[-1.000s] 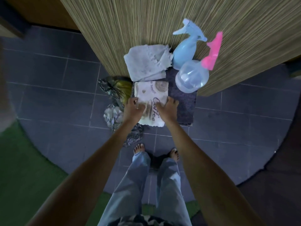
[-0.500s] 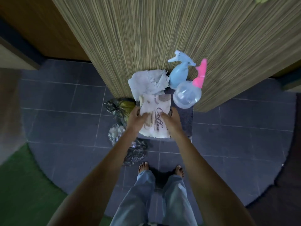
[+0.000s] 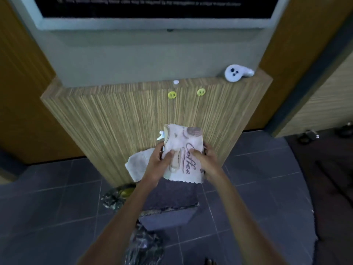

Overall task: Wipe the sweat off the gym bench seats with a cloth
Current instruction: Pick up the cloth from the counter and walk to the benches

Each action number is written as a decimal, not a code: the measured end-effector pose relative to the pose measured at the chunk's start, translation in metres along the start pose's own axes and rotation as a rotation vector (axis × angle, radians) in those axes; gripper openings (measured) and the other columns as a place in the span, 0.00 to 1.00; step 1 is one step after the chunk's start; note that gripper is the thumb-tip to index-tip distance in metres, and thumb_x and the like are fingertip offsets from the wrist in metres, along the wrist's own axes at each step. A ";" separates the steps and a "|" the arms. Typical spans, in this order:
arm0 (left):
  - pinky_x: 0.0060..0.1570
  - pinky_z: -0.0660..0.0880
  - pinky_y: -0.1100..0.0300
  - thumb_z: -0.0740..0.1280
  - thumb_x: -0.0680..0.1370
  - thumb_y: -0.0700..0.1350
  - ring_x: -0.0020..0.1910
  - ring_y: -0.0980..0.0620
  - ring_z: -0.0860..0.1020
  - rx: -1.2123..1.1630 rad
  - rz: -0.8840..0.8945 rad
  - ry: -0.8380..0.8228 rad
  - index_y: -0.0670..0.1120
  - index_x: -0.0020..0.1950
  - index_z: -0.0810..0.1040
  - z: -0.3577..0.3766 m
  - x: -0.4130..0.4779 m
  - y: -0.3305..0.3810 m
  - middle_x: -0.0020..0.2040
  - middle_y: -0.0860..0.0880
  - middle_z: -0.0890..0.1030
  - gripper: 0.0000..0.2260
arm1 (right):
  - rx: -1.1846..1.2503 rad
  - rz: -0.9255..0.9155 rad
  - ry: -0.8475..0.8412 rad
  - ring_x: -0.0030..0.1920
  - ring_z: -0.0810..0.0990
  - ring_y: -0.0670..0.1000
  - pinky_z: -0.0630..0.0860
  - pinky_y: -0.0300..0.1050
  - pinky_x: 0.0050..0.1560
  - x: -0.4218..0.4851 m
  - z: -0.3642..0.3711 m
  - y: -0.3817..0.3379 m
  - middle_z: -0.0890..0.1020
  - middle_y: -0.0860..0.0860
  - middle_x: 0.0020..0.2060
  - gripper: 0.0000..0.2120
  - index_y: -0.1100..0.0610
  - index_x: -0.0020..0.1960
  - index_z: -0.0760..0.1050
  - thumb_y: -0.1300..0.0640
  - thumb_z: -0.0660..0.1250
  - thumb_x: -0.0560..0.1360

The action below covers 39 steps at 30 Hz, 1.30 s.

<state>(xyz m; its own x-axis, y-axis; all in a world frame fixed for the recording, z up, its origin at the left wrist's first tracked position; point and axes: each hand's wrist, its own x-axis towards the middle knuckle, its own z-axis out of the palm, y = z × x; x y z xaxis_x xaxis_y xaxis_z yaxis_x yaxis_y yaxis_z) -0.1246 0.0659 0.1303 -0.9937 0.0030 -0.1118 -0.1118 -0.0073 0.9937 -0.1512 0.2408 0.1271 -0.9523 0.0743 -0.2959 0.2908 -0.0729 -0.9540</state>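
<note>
left to right, as i see it from my remote station: a crumpled foil bag [image 3: 114, 197] on the tiled floor [image 3: 47, 207]; a plain pale rag [image 3: 136, 166] partly behind the left hand [image 3: 159, 161], whose thumb and curled fingers pinch the left edge of the coffee-print cloth [image 3: 184, 152]; the cloth held up before the striped wood panel [image 3: 114, 121], above a dark mat [image 3: 172, 196]; the right hand [image 3: 207, 158] gripping its right edge likewise; a white controller [image 3: 236, 73] on the panel's top ledge
</note>
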 end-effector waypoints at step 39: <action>0.40 0.70 0.76 0.70 0.75 0.44 0.39 0.71 0.77 0.480 0.294 -1.053 0.51 0.48 0.78 0.771 -0.131 -0.061 0.41 0.56 0.81 0.04 | 0.006 -0.130 1.218 0.49 0.84 0.50 0.81 0.47 0.46 -0.322 -0.710 0.083 0.83 0.52 0.51 0.17 0.52 0.62 0.74 0.61 0.71 0.75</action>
<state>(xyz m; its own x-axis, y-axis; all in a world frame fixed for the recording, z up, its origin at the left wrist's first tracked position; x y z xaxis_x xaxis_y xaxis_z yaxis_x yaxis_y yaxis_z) 0.0142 0.8366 0.0899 -0.4658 0.8840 -0.0408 0.3545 0.2286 0.9067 0.2446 0.9166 0.1095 -0.2646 0.9629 -0.0526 0.1961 0.0003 -0.9806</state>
